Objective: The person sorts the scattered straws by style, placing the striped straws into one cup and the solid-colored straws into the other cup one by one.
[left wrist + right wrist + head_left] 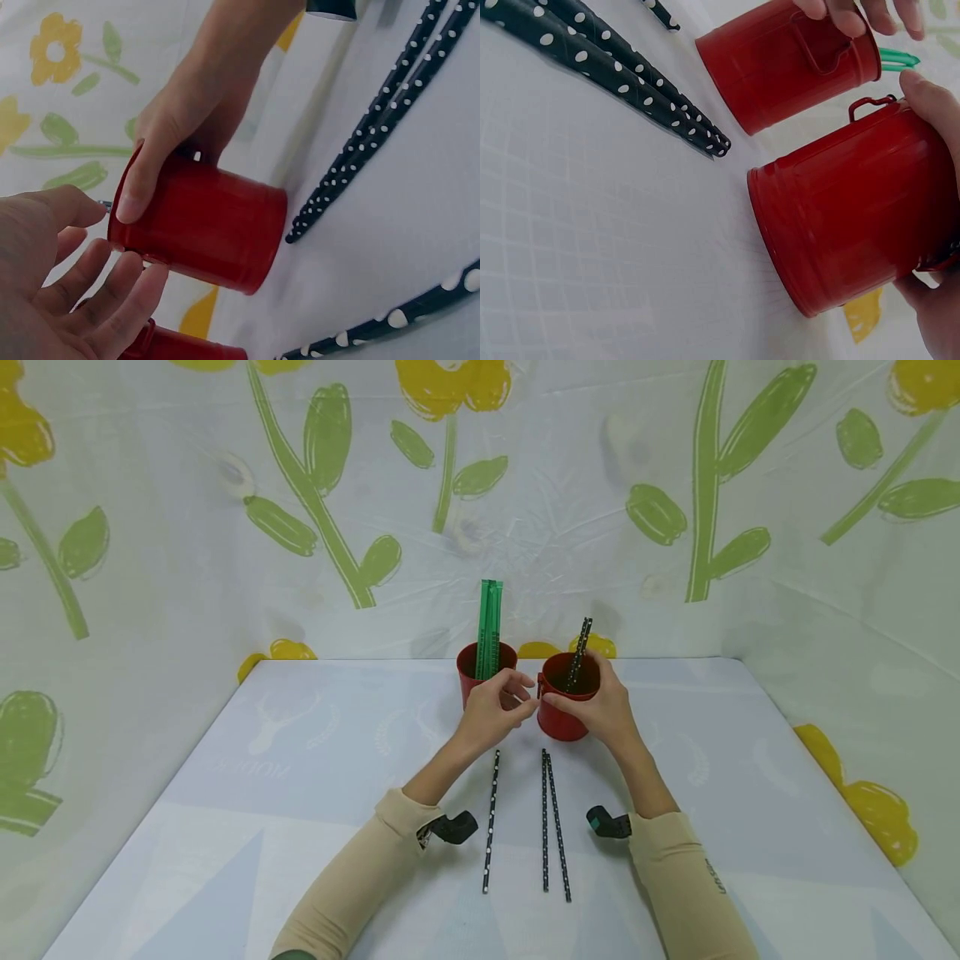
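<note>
Just beyond three straws (545,820), right hand (611,714) grips one of two buckets (562,722), left (487,714) relaxed

Beyond the left hand (491,706) and right hand (606,702) hangs a pale, lightly creased back wall covering (555,552), printed with large yellow flowers (442,389) and green stems and leaves (303,485). Similar patterned side walls rise well out to the left of the left hand and to the right of the right hand. Beneath both hands spreads a pale surface (780,852): blue-grey triangles (217,893) nearer than the hands, a faint white antlered head print (264,735) left of the left hand. Light is soft, shadows faint.
</note>
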Demonstrator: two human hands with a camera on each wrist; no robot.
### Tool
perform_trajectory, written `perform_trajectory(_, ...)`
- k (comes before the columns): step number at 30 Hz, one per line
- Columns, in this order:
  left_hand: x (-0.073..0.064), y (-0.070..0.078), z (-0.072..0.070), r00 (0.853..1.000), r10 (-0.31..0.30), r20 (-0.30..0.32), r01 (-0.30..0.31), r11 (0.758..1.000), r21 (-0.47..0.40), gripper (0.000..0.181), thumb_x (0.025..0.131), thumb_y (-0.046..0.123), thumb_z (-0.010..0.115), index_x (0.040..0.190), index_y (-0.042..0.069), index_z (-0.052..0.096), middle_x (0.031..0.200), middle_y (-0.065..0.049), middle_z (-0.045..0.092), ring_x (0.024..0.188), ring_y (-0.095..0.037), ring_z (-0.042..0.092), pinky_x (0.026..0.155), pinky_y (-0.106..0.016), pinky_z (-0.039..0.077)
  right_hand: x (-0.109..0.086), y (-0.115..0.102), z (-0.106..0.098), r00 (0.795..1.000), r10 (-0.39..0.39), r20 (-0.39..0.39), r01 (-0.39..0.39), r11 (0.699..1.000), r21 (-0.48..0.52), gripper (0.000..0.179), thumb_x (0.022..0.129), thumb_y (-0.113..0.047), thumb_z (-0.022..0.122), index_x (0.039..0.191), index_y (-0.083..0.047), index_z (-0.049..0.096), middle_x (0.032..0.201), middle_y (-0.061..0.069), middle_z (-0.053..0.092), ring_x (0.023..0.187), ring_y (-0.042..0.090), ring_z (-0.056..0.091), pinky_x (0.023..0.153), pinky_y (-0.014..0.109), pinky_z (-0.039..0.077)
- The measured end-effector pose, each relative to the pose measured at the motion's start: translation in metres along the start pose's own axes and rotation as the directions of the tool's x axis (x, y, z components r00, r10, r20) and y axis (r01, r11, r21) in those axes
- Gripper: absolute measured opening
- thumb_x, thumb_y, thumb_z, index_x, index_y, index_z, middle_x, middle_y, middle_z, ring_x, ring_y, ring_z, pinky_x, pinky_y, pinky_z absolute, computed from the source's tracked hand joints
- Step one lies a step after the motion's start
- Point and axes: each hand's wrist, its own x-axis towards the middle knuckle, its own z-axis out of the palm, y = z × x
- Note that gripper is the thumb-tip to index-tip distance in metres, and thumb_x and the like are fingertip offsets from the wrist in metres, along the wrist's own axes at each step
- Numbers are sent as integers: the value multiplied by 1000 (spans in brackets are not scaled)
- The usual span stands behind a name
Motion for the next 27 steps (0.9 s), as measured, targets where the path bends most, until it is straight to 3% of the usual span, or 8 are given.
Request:
perform_trajectory(15, -22, -8, -4, 996, 22, 88, -31, 994, 109, 27, 89, 18, 72, 112, 10, 62, 91, -4, 69, 76, -14, 62, 70, -19, 55, 0, 0, 0, 1000, -5, 0, 5, 1000, 7, 93, 76, -39, 83, 149, -15, 31, 143, 13, 50, 130, 32, 49, 99, 53, 51)
perform_trajectory(22, -35, -11, -8, 988, -19, 152, -5, 987, 161, 31, 88, 18, 72, 115, 7, 62, 94, -4, 69, 80, -14, 64, 72, -18, 55, -1, -1, 0, 1000, 15, 5, -15, 1000, 11, 94, 76, -42, 83, 150, -15, 30, 143, 13, 50, 131, 32, 48, 99, 54, 51)
perform_trajectory(27, -45, -15, -13, 979, -89, 182, 53, 979, 195, 34, 87, 18, 74, 117, 6, 62, 94, -4, 69, 82, -17, 64, 68, -18, 55, -1, -2, 0, 999, 32, 5, -32, 999, 7, 95, 76, -43, 82, 150, -16, 30, 144, 13, 49, 132, 32, 48, 98, 54, 52)
